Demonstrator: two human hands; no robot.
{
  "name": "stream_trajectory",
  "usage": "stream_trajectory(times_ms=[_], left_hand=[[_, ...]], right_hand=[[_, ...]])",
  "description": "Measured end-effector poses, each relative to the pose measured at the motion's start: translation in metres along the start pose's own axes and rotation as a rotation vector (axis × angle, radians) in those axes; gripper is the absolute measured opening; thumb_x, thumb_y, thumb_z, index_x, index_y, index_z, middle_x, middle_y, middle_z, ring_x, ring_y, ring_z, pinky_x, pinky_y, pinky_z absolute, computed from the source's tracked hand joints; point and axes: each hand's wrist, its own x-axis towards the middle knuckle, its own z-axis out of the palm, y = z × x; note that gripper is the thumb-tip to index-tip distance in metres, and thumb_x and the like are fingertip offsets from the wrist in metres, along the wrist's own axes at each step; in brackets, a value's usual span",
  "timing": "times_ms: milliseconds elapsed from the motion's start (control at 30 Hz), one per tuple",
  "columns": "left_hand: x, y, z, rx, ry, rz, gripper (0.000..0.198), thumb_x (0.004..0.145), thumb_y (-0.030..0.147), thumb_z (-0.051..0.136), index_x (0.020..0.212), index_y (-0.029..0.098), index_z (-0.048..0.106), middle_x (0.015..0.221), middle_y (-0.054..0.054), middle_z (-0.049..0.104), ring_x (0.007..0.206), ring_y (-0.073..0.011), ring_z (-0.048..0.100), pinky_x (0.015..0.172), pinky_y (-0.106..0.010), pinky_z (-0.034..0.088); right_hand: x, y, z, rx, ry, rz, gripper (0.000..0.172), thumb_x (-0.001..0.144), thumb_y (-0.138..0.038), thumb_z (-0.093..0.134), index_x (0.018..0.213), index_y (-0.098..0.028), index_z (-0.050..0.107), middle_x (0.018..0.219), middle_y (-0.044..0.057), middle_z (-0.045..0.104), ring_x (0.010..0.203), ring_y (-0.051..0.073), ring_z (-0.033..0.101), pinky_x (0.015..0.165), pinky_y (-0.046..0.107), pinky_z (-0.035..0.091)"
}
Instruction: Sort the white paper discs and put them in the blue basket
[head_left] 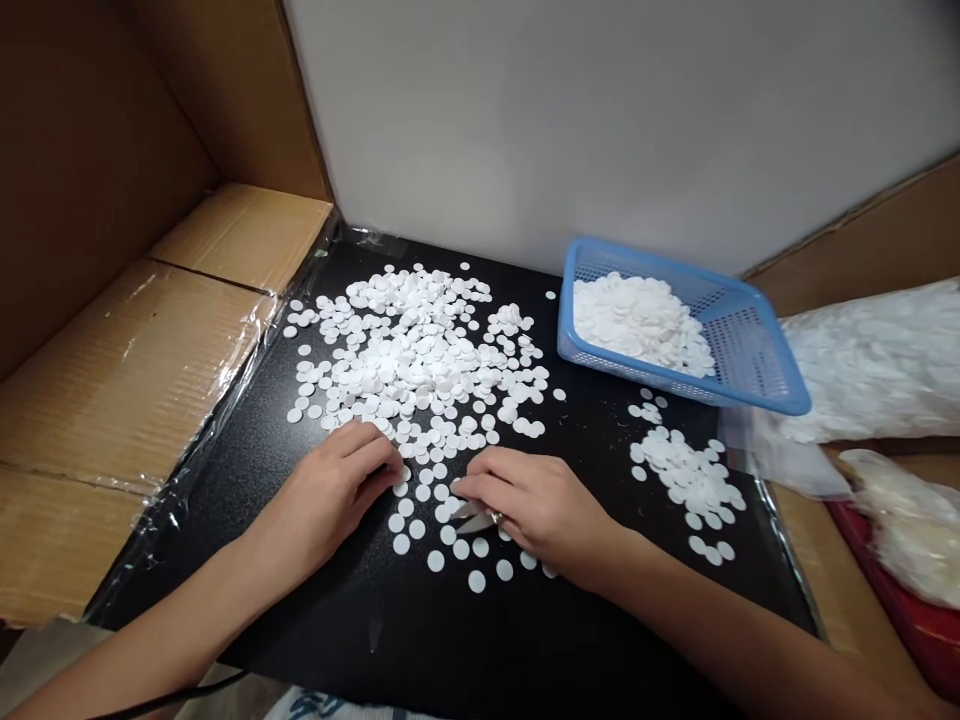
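Observation:
White round discs [420,360] lie in a wide, loose heap on the black tabletop [300,610]. My left hand [341,485] rests at the near edge of this heap, its fingers curled and pressed together. Its fingertips meet beside a few discs, and whatever they pinch is hidden. My right hand [540,500] is closed around what looks like a small pair of scissors [474,521], whose pale metal blades point left over the discs. The handles are covered by the palm. Scattered single discs [436,561] lie flat between and just below both hands.
A blue plastic basket [757,390], partly filled with white discs, stands at the back right. Nearer sits a smaller disc pile [690,475]. A stuffed clear bag [877,360] lies on the far right. Cardboard [127,370] borders the left, and a pale wall [525,130] rises behind.

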Motion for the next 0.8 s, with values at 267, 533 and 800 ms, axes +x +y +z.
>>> stream_trajectory(times_ms=[267,533,800], left_hand=[[0.0,0.0,0.004,0.02,-0.006,0.021,0.017,0.099,0.019,0.05,0.092,0.022,0.065,0.086,0.0,0.061,0.08,-0.0159,0.06,0.07,-0.026,0.047],[-0.017,0.008,-0.007,-0.076,-0.024,-0.11,0.019,0.097,0.017,0.046,0.082,0.022,0.057,0.078,0.002,0.062,0.07,-0.0147,0.059,0.062,-0.025,0.045],[-0.027,0.003,0.002,0.035,0.119,-0.098,0.009,0.097,0.021,0.053,0.092,0.023,0.061,0.084,0.001,0.06,0.077,-0.016,0.059,0.067,-0.026,0.045]], right_hand=[[-0.018,-0.013,0.001,-0.256,0.053,-0.073,0.025,0.099,-0.006,0.043,0.109,-0.013,0.065,0.088,0.006,0.071,0.075,0.016,0.065,0.061,0.026,0.049],[-0.025,-0.012,-0.005,-0.081,0.036,0.003,0.029,0.096,-0.004,0.041,0.1,-0.014,0.067,0.086,0.005,0.069,0.074,0.013,0.065,0.06,0.023,0.051],[0.011,-0.007,0.005,0.057,-0.096,0.22,0.036,0.084,0.0,0.057,0.112,-0.021,0.068,0.094,0.002,0.061,0.073,0.012,0.061,0.062,0.023,0.049]])
